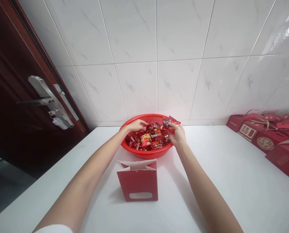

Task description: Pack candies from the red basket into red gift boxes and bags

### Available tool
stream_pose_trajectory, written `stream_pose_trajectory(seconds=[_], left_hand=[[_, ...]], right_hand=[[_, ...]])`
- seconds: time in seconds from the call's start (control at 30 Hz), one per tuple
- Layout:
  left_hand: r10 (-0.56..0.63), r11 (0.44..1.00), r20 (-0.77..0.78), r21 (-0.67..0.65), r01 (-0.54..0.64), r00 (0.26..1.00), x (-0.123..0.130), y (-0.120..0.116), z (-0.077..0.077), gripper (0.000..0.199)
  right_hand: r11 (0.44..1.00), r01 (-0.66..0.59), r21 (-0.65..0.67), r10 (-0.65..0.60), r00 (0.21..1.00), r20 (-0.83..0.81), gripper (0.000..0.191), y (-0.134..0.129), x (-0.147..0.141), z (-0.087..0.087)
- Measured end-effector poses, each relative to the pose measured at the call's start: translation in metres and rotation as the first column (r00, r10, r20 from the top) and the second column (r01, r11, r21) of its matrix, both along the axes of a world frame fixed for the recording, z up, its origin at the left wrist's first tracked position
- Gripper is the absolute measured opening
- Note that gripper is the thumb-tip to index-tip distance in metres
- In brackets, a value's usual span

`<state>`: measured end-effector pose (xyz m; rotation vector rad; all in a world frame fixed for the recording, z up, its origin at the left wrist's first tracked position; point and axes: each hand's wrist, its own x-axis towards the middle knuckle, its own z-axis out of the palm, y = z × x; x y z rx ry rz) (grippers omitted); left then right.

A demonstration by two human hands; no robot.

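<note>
Inside the red plastic basket (pixel 146 154), near the wall on the white surface (pixel 207 139), lie the wrapped sweets (pixel 156 136). They should be light, their wrappers slick and crinkly; crimped edges seem the surest hold. The right hand (pixel 178 137) reaches over the rim, its fingers pinching a few packets (pixel 174 122). The left hand (pixel 136 125) dips palm down, fingers curled; whether they grip anything, I cannot tell. Nearer stands an open red paper box (pixel 142 184).

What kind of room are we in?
Likely a room in a home, judging by the panelled door with keys, the tiled wall and the plain white table.
</note>
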<state>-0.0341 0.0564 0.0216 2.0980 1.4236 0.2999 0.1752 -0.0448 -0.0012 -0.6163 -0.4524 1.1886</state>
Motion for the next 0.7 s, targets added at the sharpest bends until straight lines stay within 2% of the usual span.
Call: stream_pose_trajectory(seconds=[0.13,0.3,0.5,0.7], left_hand=[[0.039,0.996,0.255,-0.083,-0.019,0.966,-0.012,-0.008,0.011,0.054],[0.082,0.983,0.457,-0.183,0.003,0.885,-0.015,-0.018,0.012,0.050],[0.118,0.969,0.581,-0.245,0.034,0.805,-0.013,-0.028,0.006,0.046],[0.082,0.978,0.630,-0.201,0.061,0.772,-0.012,-0.039,0.005,0.057]], right_hand=[[1.000,-0.006,0.000,0.006,1.000,-0.002,0.019,0.000,0.000,0.000],[1.000,-0.015,0.000,0.015,1.000,-0.002,0.018,-0.001,0.000,0.001],[0.999,-0.037,0.010,0.037,0.999,0.021,0.019,-0.004,0.000,0.002],[0.997,-0.073,0.026,0.071,0.996,0.051,0.019,-0.006,-0.001,0.004]])
